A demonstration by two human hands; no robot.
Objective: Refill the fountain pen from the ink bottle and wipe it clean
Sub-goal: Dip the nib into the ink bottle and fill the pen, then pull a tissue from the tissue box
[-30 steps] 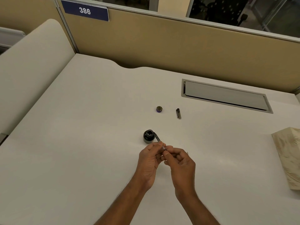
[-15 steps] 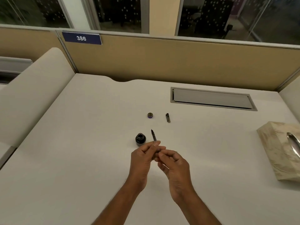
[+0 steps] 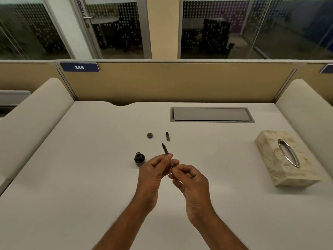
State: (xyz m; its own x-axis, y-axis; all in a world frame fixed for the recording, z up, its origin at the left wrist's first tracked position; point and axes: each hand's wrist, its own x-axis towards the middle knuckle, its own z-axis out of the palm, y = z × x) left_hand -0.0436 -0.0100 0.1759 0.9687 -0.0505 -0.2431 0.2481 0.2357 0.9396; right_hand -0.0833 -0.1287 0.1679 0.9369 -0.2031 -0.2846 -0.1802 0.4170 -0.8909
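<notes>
The dark fountain pen (image 3: 165, 149) points its nib up and away from me, above the white desk (image 3: 90, 159). My left hand (image 3: 153, 175) pinches its barrel near the middle. My right hand (image 3: 189, 181) closes its fingertips on the pen's rear end, which is hidden between the fingers. The open ink bottle (image 3: 139, 158), small, round and dark, stands on the desk just left of my left hand, apart from the pen. Farther back lie the bottle's cap (image 3: 150, 135) and the pen's cap (image 3: 167, 136).
A marbled tissue box (image 3: 286, 159) with a metal-rimmed slot sits at the right of the desk. A grey cable hatch (image 3: 211, 114) is set into the desk at the back. A tan partition (image 3: 180, 82) and padded side panels enclose the desk.
The pen's nib has come out of the ink bottle and now stands raised to the right of it. My view has tilted up, bringing the tissue box and windows into view.
</notes>
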